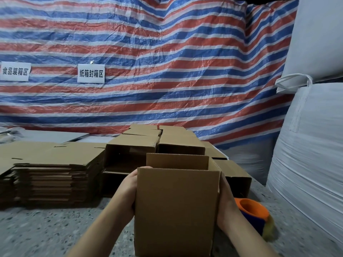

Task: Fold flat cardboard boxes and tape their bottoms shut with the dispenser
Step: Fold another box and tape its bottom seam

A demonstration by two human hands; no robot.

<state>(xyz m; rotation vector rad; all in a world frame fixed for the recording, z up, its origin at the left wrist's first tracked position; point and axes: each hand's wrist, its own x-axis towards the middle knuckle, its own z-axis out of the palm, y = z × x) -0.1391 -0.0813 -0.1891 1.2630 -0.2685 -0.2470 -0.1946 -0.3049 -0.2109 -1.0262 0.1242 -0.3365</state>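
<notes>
An opened brown cardboard box (pixel 176 210) stands upright in front of me, its top flaps raised. My left hand (pixel 129 190) grips its left wall, fingertips curling over the top left corner. My right hand (pixel 227 203) presses against and holds its right wall. Behind my right hand, an orange and blue tape dispenser (pixel 253 215) lies on the table. A stack of flat cardboard boxes (pixel 50 175) sits at the left. Several assembled boxes (pixel 159 143) are piled behind the one I hold.
The speckled grey table (pixel 46 232) stretches across the foreground. Large white bulk bags (pixel 311 145) crowd the right side. A red, white and blue striped tarp (pixel 148 62) with two paper signs hangs behind.
</notes>
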